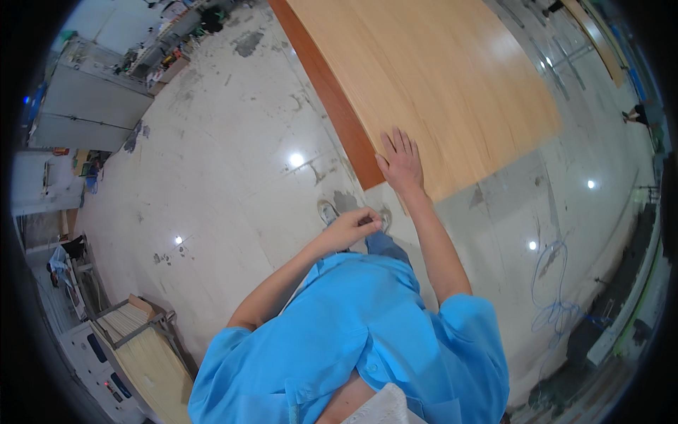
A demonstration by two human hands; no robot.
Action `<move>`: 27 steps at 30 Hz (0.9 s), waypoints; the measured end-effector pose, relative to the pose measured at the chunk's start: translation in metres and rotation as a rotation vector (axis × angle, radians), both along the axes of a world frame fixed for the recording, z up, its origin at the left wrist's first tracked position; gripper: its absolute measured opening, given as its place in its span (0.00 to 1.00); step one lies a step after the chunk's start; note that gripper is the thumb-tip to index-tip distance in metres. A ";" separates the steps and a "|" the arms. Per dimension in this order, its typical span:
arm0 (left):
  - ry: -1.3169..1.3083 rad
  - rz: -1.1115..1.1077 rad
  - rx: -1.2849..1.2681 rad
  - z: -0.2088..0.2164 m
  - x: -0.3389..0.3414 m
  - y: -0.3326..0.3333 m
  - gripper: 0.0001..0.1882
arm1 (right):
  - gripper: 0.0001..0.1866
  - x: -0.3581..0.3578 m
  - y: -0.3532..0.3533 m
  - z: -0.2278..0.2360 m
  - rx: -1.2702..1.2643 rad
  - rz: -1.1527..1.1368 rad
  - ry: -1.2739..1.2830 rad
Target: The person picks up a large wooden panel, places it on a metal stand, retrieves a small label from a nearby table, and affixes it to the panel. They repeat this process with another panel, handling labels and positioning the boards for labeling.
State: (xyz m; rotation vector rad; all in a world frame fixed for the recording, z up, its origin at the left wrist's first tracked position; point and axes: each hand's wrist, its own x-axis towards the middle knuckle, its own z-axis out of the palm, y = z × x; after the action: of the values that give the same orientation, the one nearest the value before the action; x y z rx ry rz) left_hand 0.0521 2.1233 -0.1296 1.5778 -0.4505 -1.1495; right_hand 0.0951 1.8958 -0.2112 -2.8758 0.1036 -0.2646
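My right hand (401, 161) lies flat with its fingers stretched out on a light wood-grain panel (445, 92), close to its near left corner. Beneath that panel a reddish-brown board (332, 102) sticks out along the left side. My left hand (355, 226) hovers in front of my body, apart from both boards. Its fingers curl in toward the palm, and nothing shows in them.
Grey metal cabinets (92, 106) stand at the far left, beside a cluttered bench. A stack of pale boards (148, 353) sits at the lower left. Blue hose (558, 304) lies coiled on the stained floor (233, 177) to the right.
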 end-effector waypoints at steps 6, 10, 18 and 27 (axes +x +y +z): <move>-0.170 -0.208 0.133 -0.036 -0.012 0.032 0.16 | 0.31 -0.024 0.002 0.004 0.038 0.019 0.011; 0.056 -0.307 0.058 -0.063 -0.045 0.087 0.16 | 0.30 -0.065 -0.001 0.001 0.032 0.026 -0.007; -0.099 -0.269 0.044 -0.066 -0.049 0.087 0.12 | 0.30 -0.074 0.002 -0.004 0.063 -0.016 -0.047; -0.456 -0.251 0.190 -0.067 -0.025 0.067 0.11 | 0.28 -0.075 0.002 -0.006 0.076 -0.011 -0.097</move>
State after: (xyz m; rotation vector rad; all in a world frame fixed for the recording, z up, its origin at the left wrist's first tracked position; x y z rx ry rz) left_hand 0.0267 2.1905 -0.1970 2.0015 -0.8805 -1.0349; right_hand 0.0202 1.8973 -0.2177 -2.7827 0.1088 -0.3933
